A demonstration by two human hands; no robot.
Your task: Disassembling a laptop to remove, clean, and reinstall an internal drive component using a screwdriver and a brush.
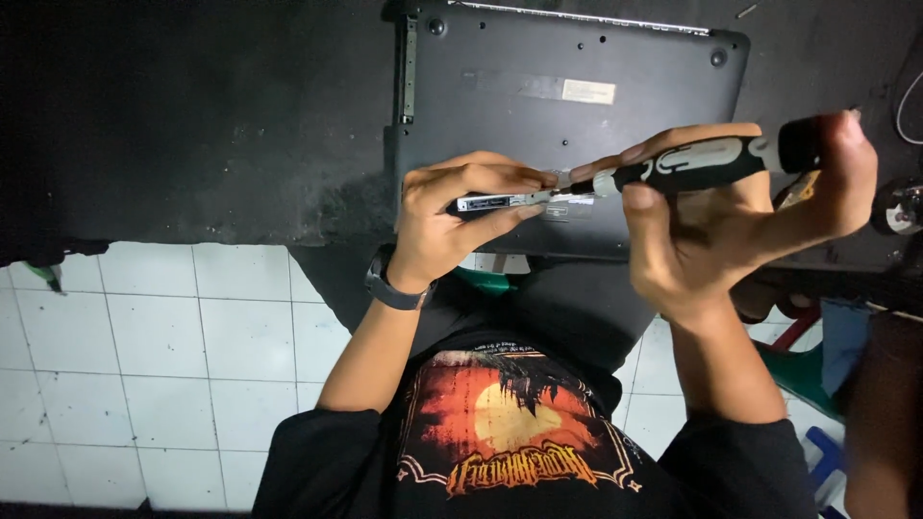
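Observation:
My left hand [452,216] pinches a small flat grey metal part [492,202] by its edges, just above the near edge of an upturned dark laptop [567,86]. My right hand [740,221] grips a screwdriver [702,163] with a black and grey handle, held almost level. Its tip points left and meets the right end of the metal part. A dark watch [389,288] sits on my left wrist.
The laptop lies bottom up on a dark workbench [192,125]. A round metal object [899,207] stands at the right edge, with a white cable [904,96] above it. White floor tiles [144,365] lie below the bench. Green and red stool parts [798,356] show at lower right.

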